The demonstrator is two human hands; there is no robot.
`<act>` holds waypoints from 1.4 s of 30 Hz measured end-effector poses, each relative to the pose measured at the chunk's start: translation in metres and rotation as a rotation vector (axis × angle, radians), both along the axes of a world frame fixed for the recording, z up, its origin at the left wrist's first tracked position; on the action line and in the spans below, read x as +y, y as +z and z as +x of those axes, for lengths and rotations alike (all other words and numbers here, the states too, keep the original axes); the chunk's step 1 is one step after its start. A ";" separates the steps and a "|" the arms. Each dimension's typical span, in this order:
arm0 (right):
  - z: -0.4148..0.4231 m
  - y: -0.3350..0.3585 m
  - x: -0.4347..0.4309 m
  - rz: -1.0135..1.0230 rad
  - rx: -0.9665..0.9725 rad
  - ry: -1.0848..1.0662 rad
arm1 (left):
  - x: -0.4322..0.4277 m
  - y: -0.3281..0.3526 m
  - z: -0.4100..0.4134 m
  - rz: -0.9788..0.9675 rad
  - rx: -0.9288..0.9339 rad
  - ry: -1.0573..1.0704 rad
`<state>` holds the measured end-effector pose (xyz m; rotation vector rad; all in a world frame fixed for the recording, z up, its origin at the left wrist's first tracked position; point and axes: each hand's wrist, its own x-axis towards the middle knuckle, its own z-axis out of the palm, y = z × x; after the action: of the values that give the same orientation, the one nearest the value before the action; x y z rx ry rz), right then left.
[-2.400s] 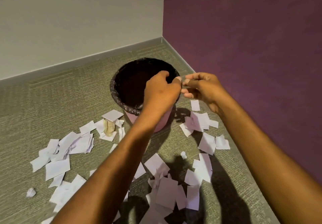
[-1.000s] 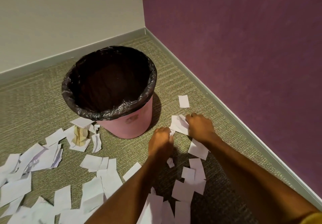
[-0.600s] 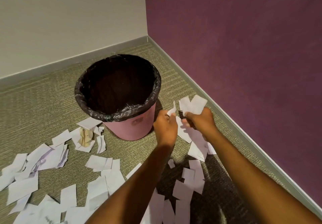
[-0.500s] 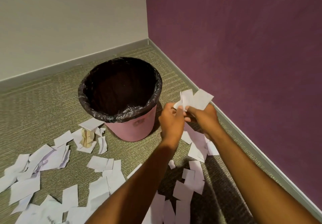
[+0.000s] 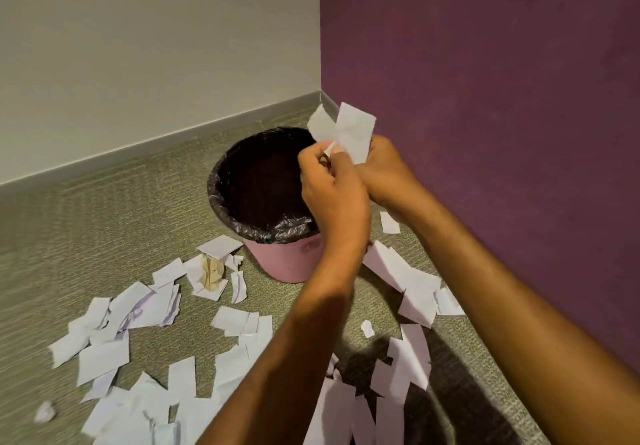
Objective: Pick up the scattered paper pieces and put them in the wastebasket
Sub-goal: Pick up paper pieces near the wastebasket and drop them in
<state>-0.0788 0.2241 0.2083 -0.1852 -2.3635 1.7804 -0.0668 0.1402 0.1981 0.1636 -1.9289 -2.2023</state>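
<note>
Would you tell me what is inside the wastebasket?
Inside the wastebasket only the black liner shows, no paper. Its bottom is dark, and the left hand covers its right part.

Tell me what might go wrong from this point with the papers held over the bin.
1. The held paper pieces are above the right rim of the wastebasket, not its middle; released here, some may flutter onto the carpet.
2. They fan out loosely between the left hand and right hand; a sheet could slip from the grip early.
</note>
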 end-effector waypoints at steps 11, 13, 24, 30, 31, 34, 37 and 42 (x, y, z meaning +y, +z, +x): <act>-0.015 -0.021 -0.016 0.235 -0.113 0.108 | -0.032 -0.008 0.002 0.004 -0.124 0.020; -0.013 -0.025 -0.007 0.205 -0.107 0.100 | -0.029 -0.010 0.010 0.013 -0.072 0.039; -0.016 -0.023 0.013 0.061 -0.059 0.192 | -0.013 -0.015 0.015 -0.046 0.074 0.127; 0.001 -0.049 0.061 -0.192 -0.029 -0.075 | 0.012 -0.040 0.034 -0.082 0.259 -0.043; 0.007 -0.058 0.072 -0.195 -0.054 -0.119 | 0.018 -0.051 0.037 -0.115 0.255 -0.101; 0.031 -0.101 0.107 -0.123 -0.193 -0.198 | 0.035 -0.099 0.041 -0.335 0.189 -0.316; 0.064 -0.149 0.137 -0.052 -0.341 -0.260 | 0.047 -0.153 0.035 -0.625 0.089 -0.561; 0.121 -0.214 0.170 0.172 -0.540 -0.272 | 0.055 -0.221 0.025 -0.964 0.045 -0.894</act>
<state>0.0425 0.3939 -0.0062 -1.0222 -2.6497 1.5273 -0.0423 0.1955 -0.0233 -1.0413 -3.1321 -1.2291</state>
